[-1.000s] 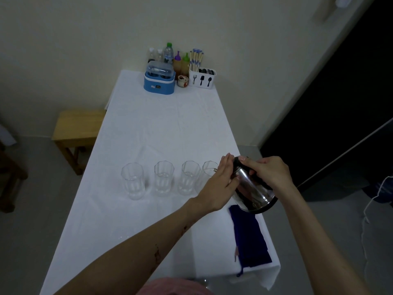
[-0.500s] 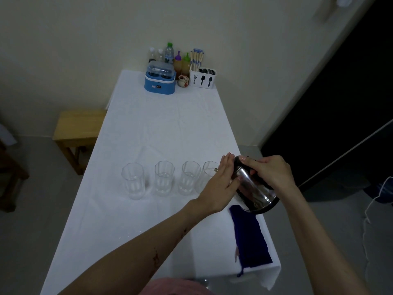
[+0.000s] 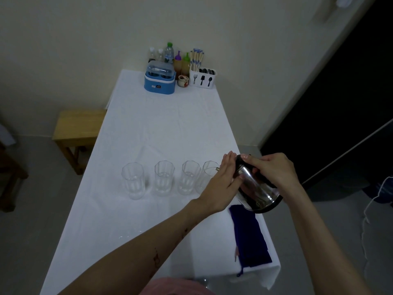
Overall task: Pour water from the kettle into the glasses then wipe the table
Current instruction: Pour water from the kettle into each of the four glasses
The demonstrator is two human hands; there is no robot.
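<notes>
A steel kettle (image 3: pixel 256 191) with a black rim is tilted to the left, its spout over the rightmost glass (image 3: pixel 207 174). My right hand (image 3: pixel 271 170) grips it from above and my left hand (image 3: pixel 225 179) presses flat against its left side. Three more clear glasses stand in the row: one (image 3: pixel 189 177), one (image 3: pixel 164 177) and the leftmost (image 3: pixel 134 180). My left hand hides part of the rightmost glass. A dark blue cloth (image 3: pixel 249 237) lies on the white table (image 3: pixel 161 128) below the kettle.
At the far end stand a blue appliance (image 3: pixel 160 80), bottles (image 3: pixel 169 52), a small pot (image 3: pixel 183 80) and a white cutlery holder (image 3: pixel 202 78). A wooden stool (image 3: pixel 78 128) sits left of the table. A dark doorway is at the right.
Both hands and the kettle have held almost the same place over the rightmost glass; only a slight shift is visible.
</notes>
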